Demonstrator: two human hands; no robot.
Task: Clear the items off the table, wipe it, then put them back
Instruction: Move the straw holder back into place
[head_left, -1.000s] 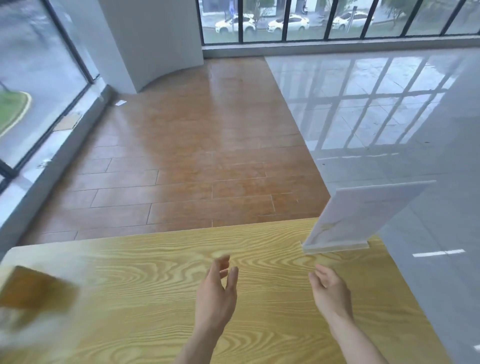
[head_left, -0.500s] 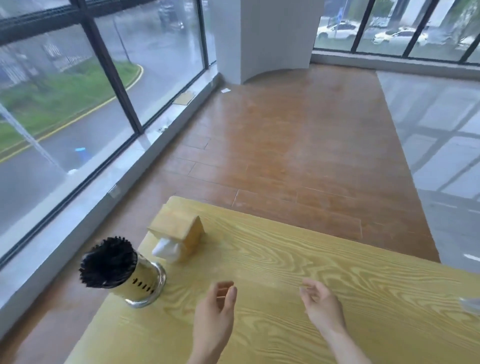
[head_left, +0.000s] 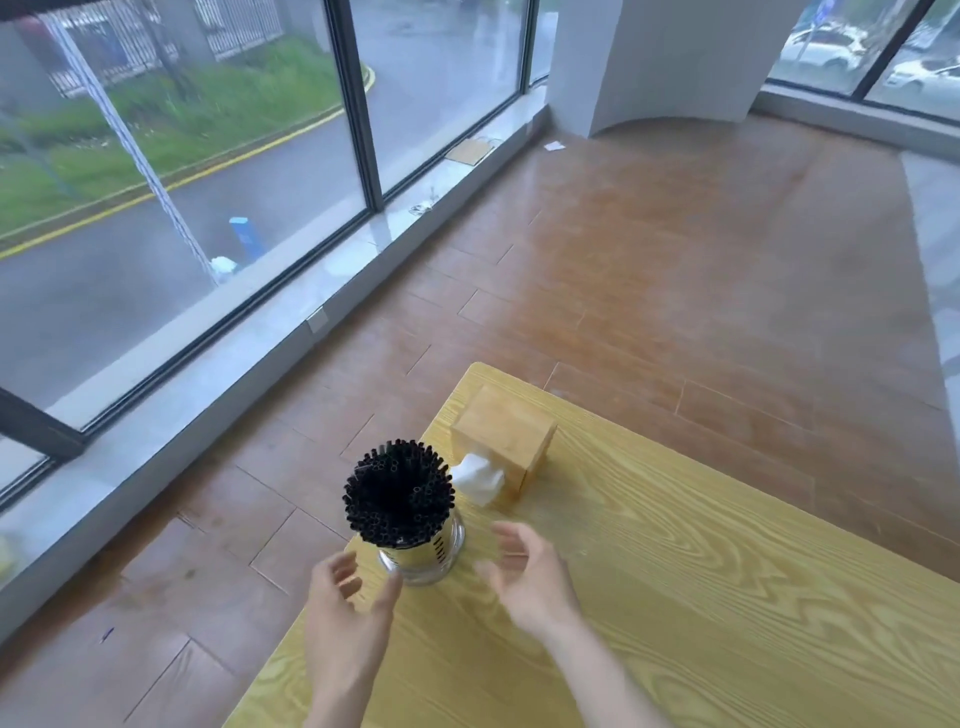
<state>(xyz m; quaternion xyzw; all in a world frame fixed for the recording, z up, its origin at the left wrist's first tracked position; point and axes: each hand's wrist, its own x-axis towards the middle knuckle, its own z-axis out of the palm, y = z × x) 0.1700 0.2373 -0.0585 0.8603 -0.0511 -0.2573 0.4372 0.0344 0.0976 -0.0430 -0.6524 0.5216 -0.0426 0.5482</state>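
Observation:
A metal holder (head_left: 423, 555) packed with black straws (head_left: 398, 492) stands near the left edge of the yellow wooden table (head_left: 701, 571). Just behind it sits a wooden tissue box (head_left: 506, 439) with a white tissue (head_left: 478, 478) sticking out of its front. My left hand (head_left: 348, 613) hovers open on the near left of the holder. My right hand (head_left: 530, 577) hovers open on its right, fingers spread. Neither hand touches the holder.
The table's left edge and far corner drop to a brown wood-tile floor (head_left: 649, 270). A low sill and tall windows (head_left: 208, 156) run along the left. A white pillar (head_left: 665, 57) stands at the back.
The view has swung left, from the sign stand to the straw holder and tissue box. Both hands have moved to either side of the holder.

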